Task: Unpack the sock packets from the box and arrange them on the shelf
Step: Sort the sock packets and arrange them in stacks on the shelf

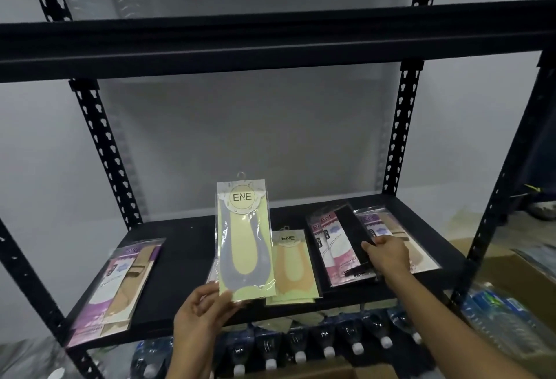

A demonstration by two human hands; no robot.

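Note:
My left hand (202, 315) holds a clear ENE sock packet (245, 240) upright by its bottom edge; it shows a grey sock on pale yellow card. My right hand (388, 253) rests on the black sock packets with pink labels (340, 246) lying on the black shelf (186, 252), fingers gripping their right edge. Beside those lies a beige packet with a purple label (391, 228). A second ENE packet with orange socks (293, 267) lies flat in the middle. Purple-labelled beige packets (120, 282) are stacked at the shelf's left end. A cardboard box (508, 270) stands at the right.
An upper shelf beam (270, 44) crosses above. Black slotted uprights (105, 144) frame the bay. Water bottles (301, 345) with white caps lie on the level below. Wrapped bottle packs (505, 324) sit at the lower right, and a grey wall stands behind.

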